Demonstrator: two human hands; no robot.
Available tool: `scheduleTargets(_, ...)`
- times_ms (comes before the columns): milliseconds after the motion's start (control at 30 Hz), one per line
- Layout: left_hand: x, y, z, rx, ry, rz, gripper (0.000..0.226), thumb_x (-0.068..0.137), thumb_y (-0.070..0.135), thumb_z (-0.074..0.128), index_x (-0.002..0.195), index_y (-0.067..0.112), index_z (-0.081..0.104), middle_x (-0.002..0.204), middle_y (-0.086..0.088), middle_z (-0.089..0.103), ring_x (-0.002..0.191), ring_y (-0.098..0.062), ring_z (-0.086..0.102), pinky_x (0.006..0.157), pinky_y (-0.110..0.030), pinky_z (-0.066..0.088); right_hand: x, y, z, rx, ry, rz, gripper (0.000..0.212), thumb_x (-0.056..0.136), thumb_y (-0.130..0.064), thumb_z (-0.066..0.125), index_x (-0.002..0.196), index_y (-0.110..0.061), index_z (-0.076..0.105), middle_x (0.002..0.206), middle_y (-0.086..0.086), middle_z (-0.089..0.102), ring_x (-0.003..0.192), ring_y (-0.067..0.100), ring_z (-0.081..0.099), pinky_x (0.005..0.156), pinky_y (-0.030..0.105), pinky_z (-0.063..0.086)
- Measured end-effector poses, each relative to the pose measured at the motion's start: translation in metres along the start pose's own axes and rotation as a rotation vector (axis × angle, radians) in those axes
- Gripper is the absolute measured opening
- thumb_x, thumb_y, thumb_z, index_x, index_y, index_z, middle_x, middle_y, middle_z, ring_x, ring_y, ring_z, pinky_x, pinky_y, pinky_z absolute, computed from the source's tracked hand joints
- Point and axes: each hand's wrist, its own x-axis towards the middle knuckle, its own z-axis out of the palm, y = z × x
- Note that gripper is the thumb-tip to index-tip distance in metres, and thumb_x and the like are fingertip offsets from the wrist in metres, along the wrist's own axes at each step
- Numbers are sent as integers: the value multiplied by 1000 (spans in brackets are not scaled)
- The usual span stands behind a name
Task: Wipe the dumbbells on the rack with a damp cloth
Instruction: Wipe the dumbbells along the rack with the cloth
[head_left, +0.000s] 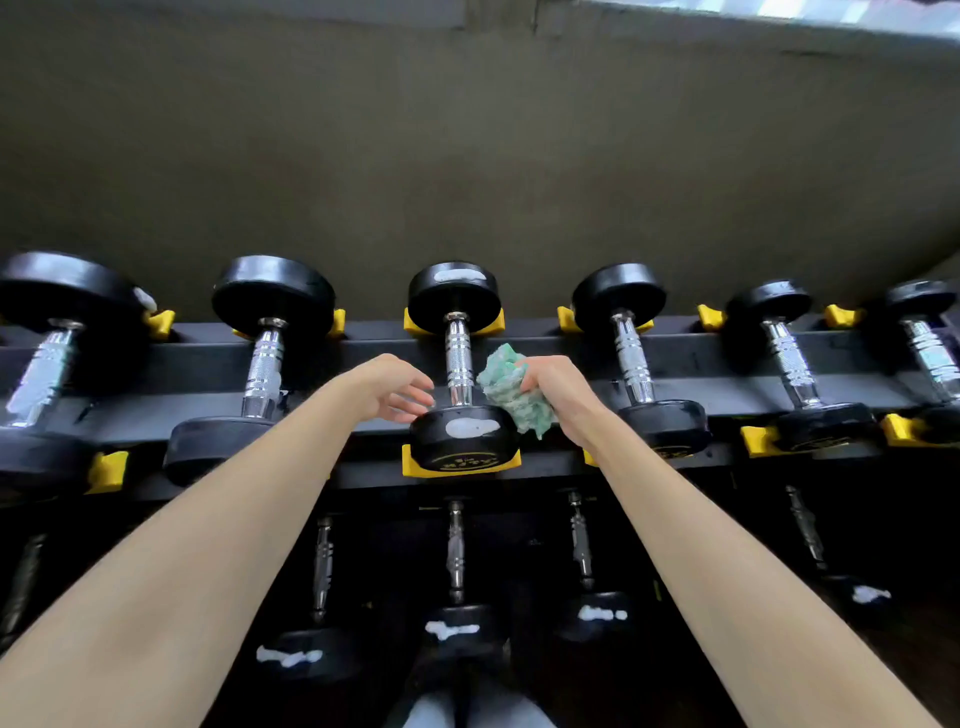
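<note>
A black dumbbell (459, 364) with a chrome handle lies in yellow cradles at the middle of the rack's top row. My left hand (390, 387) hovers just left of its handle, fingers loosely curved and spread, holding nothing; the fingertips are close to the near weight head. My right hand (553, 392) grips a crumpled green-and-white cloth (511, 389) right beside the handle, over the right edge of the near head. White smears mark both heads of this dumbbell.
The black rack (701, 358) holds several more dumbbells in yellow cradles to either side, such as one on the left (265, 358) and one on the right (634, 358). A lower row (456, 571) of dumbbells sits below. A dark wall rises behind.
</note>
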Motion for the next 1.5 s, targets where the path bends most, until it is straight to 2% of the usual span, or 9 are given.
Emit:
scheduleTargets(167,0,-16,6,-35,65,23,17,91,5,51,103,-1,61,99,-14,61,72,-16,55,65,-22,46,-7,36,0,83,285,115,30,82,1,41,103,-7,62,86,8,58,68,20,54,61,27,43)
scheduleTargets(300,-11,-30,7,-221,82,-27,16,91,4,45,82,3,57,95,-13,60,84,-25,57,85,-39,48,-17,55,14,134,217,177,42,90,4,35,122,-13,57,103,12,60,85,24,56,80,39,52)
scheduleTargets(367,-15,-38,9,-348,84,-22,17,93,-1,43,81,2,55,89,-14,59,81,-27,59,91,-43,49,-19,52,16,89,233,114,46,91,4,36,128,-15,56,118,13,60,90,23,56,77,35,51)
scheduleTargets(433,-16,-45,13,-426,82,10,16,93,-4,45,83,-1,57,88,-14,60,83,-25,60,96,-42,48,-24,45,17,28,268,36,46,89,3,38,127,-14,58,121,10,60,92,22,57,74,31,50)
scheduleTargets(633,-26,-51,24,-610,98,68,21,100,4,32,89,-2,50,89,-15,58,89,-26,58,96,-42,44,-51,29,27,-306,341,-180,37,93,-12,43,125,-20,60,128,5,59,115,25,54,97,35,43)
scheduleTargets(800,-33,-55,17,-656,69,47,41,102,19,28,113,-13,51,131,-28,47,124,-36,47,106,-42,38,-72,23,52,-607,355,-374,36,97,-14,41,128,-20,57,127,3,57,115,22,51,91,31,36)
scheduleTargets(967,-41,-59,2,-680,-32,25,56,103,30,20,137,-13,32,147,-27,31,137,-36,32,114,-42,27,-75,19,72,-777,371,-424,34,97,-15,39,124,-19,60,121,2,59,108,23,55,82,30,38)
scheduleTargets(1200,-45,-60,-17,-646,-138,6,59,99,32,20,137,-10,34,140,-27,41,130,-38,41,99,-44,38,-73,7,100,-1023,319,-489,29,94,-16,41,107,-18,68,113,4,64,101,27,59,75,31,40)
scheduleTargets(1500,-39,-49,-45,-520,77,29,51,100,28,20,127,-6,47,124,-29,55,113,-38,55,98,-43,41,-71,-12,117,-1283,195,-451,25,92,-13,42,104,-13,64,99,5,64,91,26,58,65,30,36)
